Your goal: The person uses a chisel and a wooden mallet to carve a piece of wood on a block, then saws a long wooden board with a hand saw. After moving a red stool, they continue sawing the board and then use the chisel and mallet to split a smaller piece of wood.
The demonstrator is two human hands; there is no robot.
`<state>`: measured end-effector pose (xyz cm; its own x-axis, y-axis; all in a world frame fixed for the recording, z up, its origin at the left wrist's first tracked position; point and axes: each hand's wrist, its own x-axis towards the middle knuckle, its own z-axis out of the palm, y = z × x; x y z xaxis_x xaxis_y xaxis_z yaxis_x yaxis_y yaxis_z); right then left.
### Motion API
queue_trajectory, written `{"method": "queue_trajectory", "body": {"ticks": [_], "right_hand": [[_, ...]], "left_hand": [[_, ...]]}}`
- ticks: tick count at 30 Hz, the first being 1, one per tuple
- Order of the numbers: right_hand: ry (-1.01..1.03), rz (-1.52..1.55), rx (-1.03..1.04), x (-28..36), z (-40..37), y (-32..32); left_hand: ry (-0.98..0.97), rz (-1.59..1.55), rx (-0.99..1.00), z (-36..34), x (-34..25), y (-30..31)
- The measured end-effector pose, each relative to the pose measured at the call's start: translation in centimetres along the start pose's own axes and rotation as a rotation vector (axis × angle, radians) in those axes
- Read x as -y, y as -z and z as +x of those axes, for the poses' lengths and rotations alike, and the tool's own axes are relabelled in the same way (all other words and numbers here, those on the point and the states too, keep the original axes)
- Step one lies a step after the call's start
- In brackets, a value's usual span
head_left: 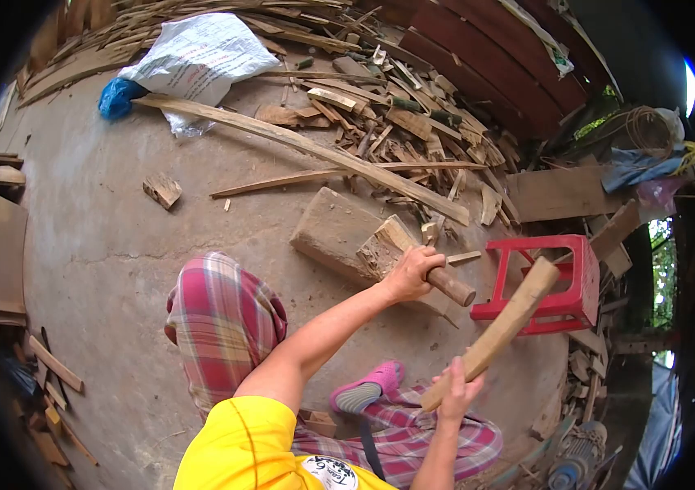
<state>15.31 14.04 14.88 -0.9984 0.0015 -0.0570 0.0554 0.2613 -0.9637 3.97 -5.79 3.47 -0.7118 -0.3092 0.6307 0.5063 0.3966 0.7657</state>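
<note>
My left hand (414, 273) is wrapped round the thick round wooden handle (452, 287) of a tool. The handle's butt points to the lower right, and I cannot make out the tool's head. Just beyond that hand lies a heavy wooden block (335, 233) with a rough, chopped notch at its near right end. My right hand (459, 392) grips the lower end of a slightly curved piece of wood (498, 331), which slants up to the right, in front of a red plastic stool (580, 282) in this view.
A long wooden strip (306, 147) crosses the floor beyond the block, before a heap of wood scraps (413, 122). A white sack (200, 61) lies at the back left. A small wood chunk (162, 190) sits on the floor. A motor (576, 457) stands at lower right.
</note>
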Motion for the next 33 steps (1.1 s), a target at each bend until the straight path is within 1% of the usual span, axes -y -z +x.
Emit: {"method": "queue_trajectory", "body": {"ticks": [1, 3, 4, 5, 7, 8, 9, 11, 13, 15, 19, 21, 22, 24, 25, 26, 27, 28, 29, 30, 31, 33], "right_hand": [[0.002, -0.009, 0.001, 0.7, 0.4, 0.2], [0.055, 0.028, 0.018, 2.2, 1.4, 0.8], [0.089, -0.012, 0.008, 3.2, 1.7, 0.9], [0.087, -0.017, 0.007, 4.4, 1.7, 0.7], [0.295, 0.057, 0.019, 7.0, 1.9, -0.2], [0.423, 0.079, 0.034, 7.8, 2.2, -0.7], [0.418, 0.072, 0.034, 7.9, 2.5, -1.3], [0.605, 0.168, 0.054, 8.0, 2.3, -2.7], [0.394, 0.087, -0.052, 4.6, 1.9, -4.3], [-0.046, -0.22, 0.211, 1.6, 2.5, -5.5], [-0.091, -0.224, 0.185, 2.4, 2.2, -4.6], [0.049, 0.156, 0.007, 3.9, 1.8, -4.5], [0.049, 0.155, 0.005, 4.0, 1.8, -4.9], [0.289, 0.335, -0.088, 4.0, 1.5, -6.1], [0.297, 0.339, -0.089, 2.5, 1.6, -6.1], [0.114, 0.103, 0.121, -0.3, 2.0, -5.7], [-0.071, -0.136, 0.325, -1.0, 1.9, -5.8], [-0.062, -0.132, 0.321, -1.1, 1.5, -5.2], [-0.115, -0.094, 0.301, -1.1, 1.2, -4.5], [-0.185, -0.064, 0.278, -1.0, 0.6, -4.0], [-0.196, -0.069, 0.274, -1.2, 0.1, -3.8], [-0.231, 0.282, 0.094, -1.9, -0.5, -4.0]], "left_hand": [[0.003, -0.006, -0.006, 0.2, 0.3, -0.3], [0.043, -0.005, -0.103, 0.8, 1.1, -0.7], [0.051, -0.004, -0.144, 1.0, 1.4, -0.9], [0.055, -0.008, -0.146, 1.2, 1.6, -1.2], [0.096, -0.016, -0.218, 1.5, 1.9, -1.4], [0.103, -0.02, -0.219, 1.6, 2.0, -1.5], [0.115, -0.002, -0.246, 1.6, 2.1, -1.6], [0.126, 0.017, -0.272, 1.4, 2.4, -1.4], [0.17, -0.007, -0.242, 0.7, 3.4, -1.3], [0.179, -0.016, -0.242, 0.6, 3.5, -1.0], [0.194, -0.031, -0.248, 0.5, 3.5, -0.7], [0.206, -0.031, -0.251, 0.2, 3.3, -0.6], [0.205, -0.029, -0.259, 0.2, 3.2, -0.5], [0.211, -0.028, -0.257, 0.1, 2.8, -0.4], [0.218, -0.025, -0.26, 0.1, 2.8, -0.3], [0.208, -0.026, -0.263, 0.1, 2.8, -0.3], [0.203, -0.019, -0.213, 0.0, 2.8, -0.2], [0.197, -0.011, -0.161, 0.2, 3.0, 0.0], [0.194, -0.008, -0.172, 0.5, 3.5, 0.1], [0.173, -0.015, -0.127, 0.2, 3.4, 0.1], [0.148, -0.026, -0.074, -0.2, 3.2, -0.1], [0.154, -0.009, -0.068, -0.5, 2.6, -0.6]]}}
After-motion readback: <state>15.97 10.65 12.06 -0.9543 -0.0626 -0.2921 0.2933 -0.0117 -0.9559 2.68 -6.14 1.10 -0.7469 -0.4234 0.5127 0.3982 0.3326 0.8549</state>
